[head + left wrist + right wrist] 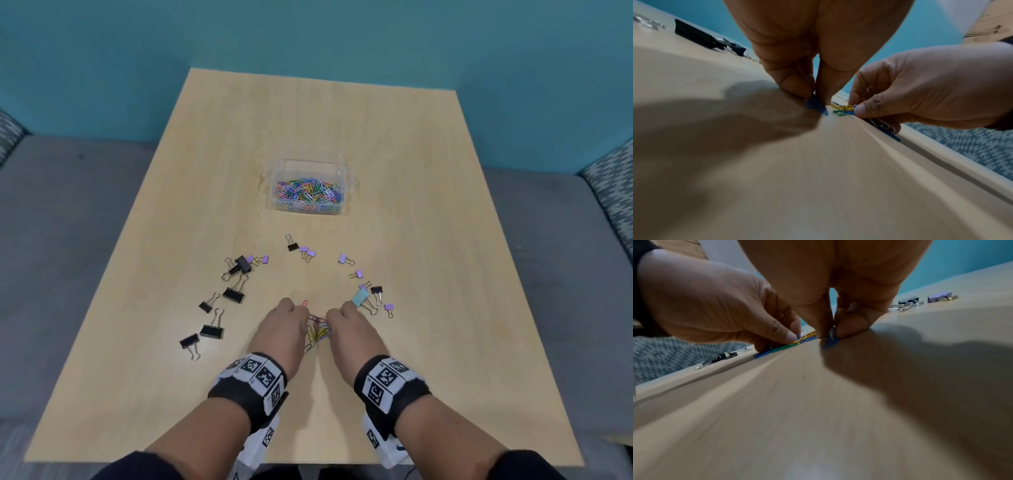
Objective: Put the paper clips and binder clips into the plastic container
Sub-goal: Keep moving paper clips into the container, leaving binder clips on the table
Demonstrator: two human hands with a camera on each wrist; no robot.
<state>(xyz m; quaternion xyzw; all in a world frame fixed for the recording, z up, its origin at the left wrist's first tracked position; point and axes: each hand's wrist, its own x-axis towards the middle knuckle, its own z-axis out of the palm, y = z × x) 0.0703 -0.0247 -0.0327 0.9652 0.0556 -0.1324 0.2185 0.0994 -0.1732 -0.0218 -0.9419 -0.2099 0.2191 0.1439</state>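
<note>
Now, head view: near the bottom middle of the frame, the left hand (281, 329) and the right hand (346, 325) sit close together on the light wooden table (411, 308), fingers curled down onto a small pile of bright paper clips (317, 330).
Box: the clear plastic container (310, 186) stands in the middle of the frame, with many bright paper clips inside.
Left side: big black binder clips (219, 308) lie scattered.
Right side: small purple binder clips (356, 274) and one pale green binder clip (360, 296) lie just past the right hand.
Left wrist view: in the middle, the left hand's fingertips (795, 82) pinch a blue paper clip (816, 106). At the right, the other hand pinches yellow and green clips (842, 110).
Right wrist view: in the middle, the right hand's fingertips (851, 327) pinch a silver clip (832, 333) above a blue one on the table.
</note>
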